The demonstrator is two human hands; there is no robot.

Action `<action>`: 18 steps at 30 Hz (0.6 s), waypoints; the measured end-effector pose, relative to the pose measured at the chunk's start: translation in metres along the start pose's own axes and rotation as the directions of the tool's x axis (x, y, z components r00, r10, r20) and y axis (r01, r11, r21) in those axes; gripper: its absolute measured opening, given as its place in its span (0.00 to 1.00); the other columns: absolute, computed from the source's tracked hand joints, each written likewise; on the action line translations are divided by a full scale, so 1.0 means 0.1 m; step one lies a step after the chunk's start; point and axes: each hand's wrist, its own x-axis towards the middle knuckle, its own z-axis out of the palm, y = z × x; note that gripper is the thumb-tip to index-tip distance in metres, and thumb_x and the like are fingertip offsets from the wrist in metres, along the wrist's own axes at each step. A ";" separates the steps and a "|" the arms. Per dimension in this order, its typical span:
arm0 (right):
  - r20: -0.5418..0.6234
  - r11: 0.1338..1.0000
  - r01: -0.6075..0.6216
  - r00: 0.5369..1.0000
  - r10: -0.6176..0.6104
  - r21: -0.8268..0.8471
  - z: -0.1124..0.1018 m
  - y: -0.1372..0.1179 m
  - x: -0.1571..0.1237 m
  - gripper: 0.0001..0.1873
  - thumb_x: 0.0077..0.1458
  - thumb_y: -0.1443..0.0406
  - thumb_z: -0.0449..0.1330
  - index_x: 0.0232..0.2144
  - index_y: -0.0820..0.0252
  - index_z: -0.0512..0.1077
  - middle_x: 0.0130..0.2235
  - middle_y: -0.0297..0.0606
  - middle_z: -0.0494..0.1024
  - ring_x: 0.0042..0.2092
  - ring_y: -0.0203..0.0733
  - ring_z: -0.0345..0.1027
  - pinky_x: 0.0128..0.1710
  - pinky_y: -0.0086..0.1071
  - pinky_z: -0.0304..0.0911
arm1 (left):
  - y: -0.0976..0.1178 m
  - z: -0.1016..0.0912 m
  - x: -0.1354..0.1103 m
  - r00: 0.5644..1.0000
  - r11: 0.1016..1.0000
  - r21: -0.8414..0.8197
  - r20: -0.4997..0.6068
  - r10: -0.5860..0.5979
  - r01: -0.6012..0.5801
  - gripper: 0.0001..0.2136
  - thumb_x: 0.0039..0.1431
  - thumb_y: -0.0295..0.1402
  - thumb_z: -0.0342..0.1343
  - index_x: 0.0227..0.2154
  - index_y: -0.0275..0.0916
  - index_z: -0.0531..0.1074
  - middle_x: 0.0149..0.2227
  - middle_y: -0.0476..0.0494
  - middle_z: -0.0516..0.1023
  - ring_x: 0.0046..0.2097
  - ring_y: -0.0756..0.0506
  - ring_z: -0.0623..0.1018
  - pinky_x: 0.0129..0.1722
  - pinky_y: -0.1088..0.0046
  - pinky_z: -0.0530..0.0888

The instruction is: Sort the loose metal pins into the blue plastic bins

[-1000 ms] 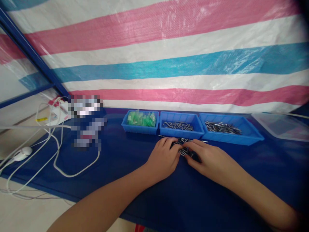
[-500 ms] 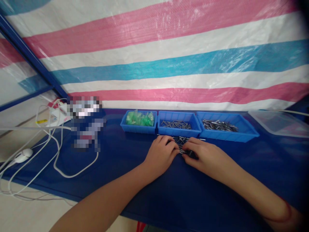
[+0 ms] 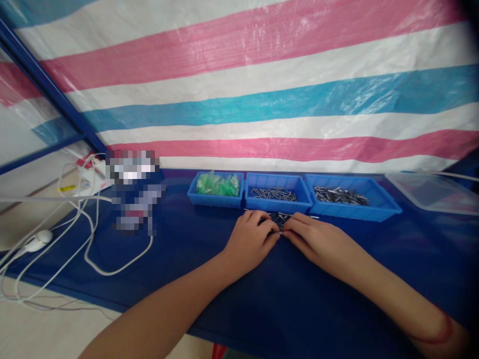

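A loose pile of thin silver screws (image 3: 279, 218), possibly nails, lies on the blue table in front of the bins. My left hand (image 3: 254, 232) rests over the left side of the pile, its fingers curled and the thumb pressed towards the index finger. From the right, my right hand (image 3: 312, 234) meets it with the fingers and thumb drawn together. A small shiny metal piece, seemingly a screw, shows between the two sets of fingertips; its details are too small to make out. Both hands partly cover the pile.
Behind the hands stand a blue bin (image 3: 216, 199) with green plastic packets, a middle bin (image 3: 277, 203) of screws and a right bin (image 3: 381, 209) of darker metal pieces. A clear plastic lid (image 3: 422, 194) lies far right. White cables (image 3: 90, 249) loop over the left side.
My right fingers have closed together and moved slightly left to my left fingertips. A dark gap with something under my right hand no longer shows. My left hand has hardly moved.
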 end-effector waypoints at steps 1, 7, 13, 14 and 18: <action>-0.014 1.000 0.002 1.000 -0.002 0.012 -0.01 0.00 0.00 0.12 0.63 0.64 0.48 0.34 0.58 0.71 0.34 0.37 0.73 0.33 0.39 0.71 0.32 0.32 0.64 | 0.00 0.00 0.00 1.000 1.000 -0.004 -0.004 -0.001 0.001 0.07 0.62 0.35 0.53 0.39 0.40 0.73 0.47 0.43 0.72 0.50 0.42 0.69 0.50 0.62 0.68; -0.249 0.962 0.041 0.968 0.029 0.271 -0.06 -0.06 0.02 0.11 0.62 0.63 0.51 0.36 0.57 0.73 0.37 0.40 0.77 0.39 0.41 0.72 0.40 0.34 0.67 | 0.00 -0.01 0.02 0.996 0.995 -0.098 -0.087 0.006 -0.015 0.10 0.66 0.35 0.48 0.39 0.38 0.73 0.45 0.42 0.73 0.47 0.44 0.71 0.49 0.64 0.68; -0.313 0.659 -0.034 0.861 0.401 0.751 -0.01 -0.13 0.04 0.10 0.52 0.57 0.63 0.33 0.57 0.73 0.36 0.37 0.77 0.35 0.39 0.72 0.35 0.31 0.69 | 0.02 -0.04 0.04 0.977 0.958 -0.282 -0.215 -0.004 -0.058 0.09 0.65 0.35 0.50 0.37 0.38 0.74 0.40 0.42 0.75 0.45 0.45 0.72 0.48 0.67 0.69; -0.298 0.619 -0.028 0.858 0.417 0.785 0.00 -0.14 0.04 0.10 0.51 0.57 0.64 0.32 0.57 0.73 0.35 0.37 0.77 0.35 0.38 0.71 0.35 0.31 0.69 | 0.03 -0.04 0.04 0.975 0.949 -0.308 -0.224 -0.006 -0.065 0.09 0.64 0.35 0.51 0.38 0.38 0.74 0.40 0.42 0.75 0.45 0.45 0.73 0.48 0.67 0.69; -0.231 0.551 -0.050 0.873 0.429 0.833 -0.02 -0.15 0.04 0.09 0.52 0.58 0.63 0.29 0.57 0.72 0.31 0.34 0.74 0.32 0.36 0.68 0.32 0.29 0.67 | 0.06 -0.04 0.04 0.975 0.923 -0.377 -0.222 -0.006 -0.080 0.08 0.64 0.35 0.52 0.38 0.37 0.74 0.37 0.43 0.74 0.42 0.46 0.74 0.46 0.69 0.70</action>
